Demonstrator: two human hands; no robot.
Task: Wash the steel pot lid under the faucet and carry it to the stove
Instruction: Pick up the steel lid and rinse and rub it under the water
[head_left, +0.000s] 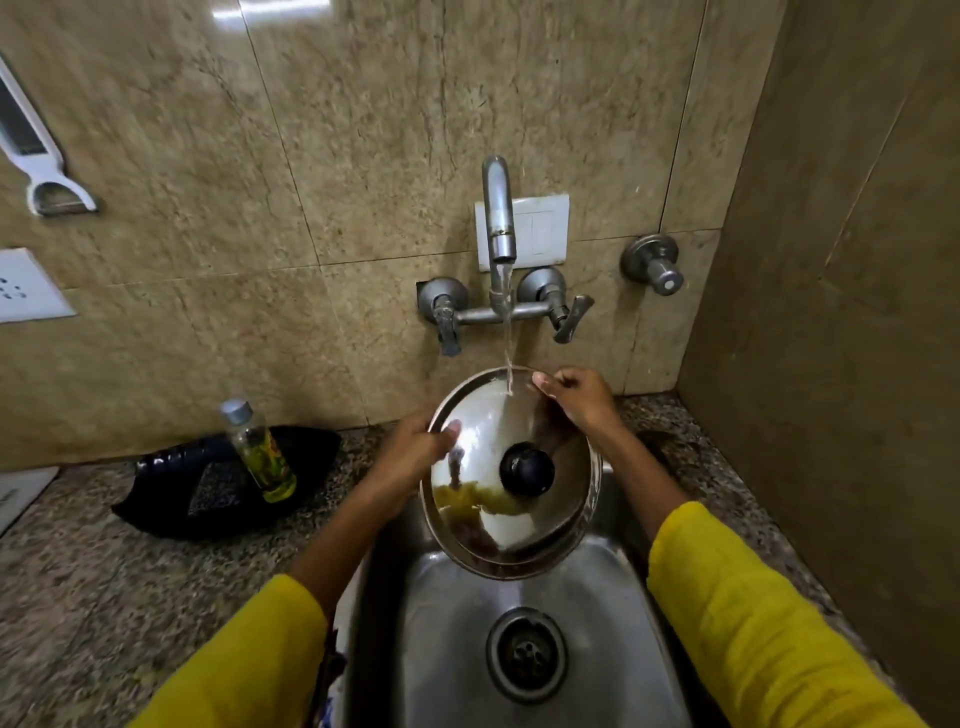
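Observation:
A round steel pot lid (488, 431) with a black knob (526, 469) is held tilted over the steel sink (447, 613), knob side facing me. My left hand (415, 449) grips its left rim, thumb on the top face. My right hand (574, 397) pinches the far right rim. A thin stream of water runs from the wall faucet (497, 213) onto the lid's upper edge. The stove is not in view.
Two faucet handles (569, 312) and a separate wall valve (655, 265) sit on the tiled wall. On the granite counter at left, a black dish (171, 499) holds a scrub pad and a small bottle of yellow liquid (260, 452). A corner wall rises at right.

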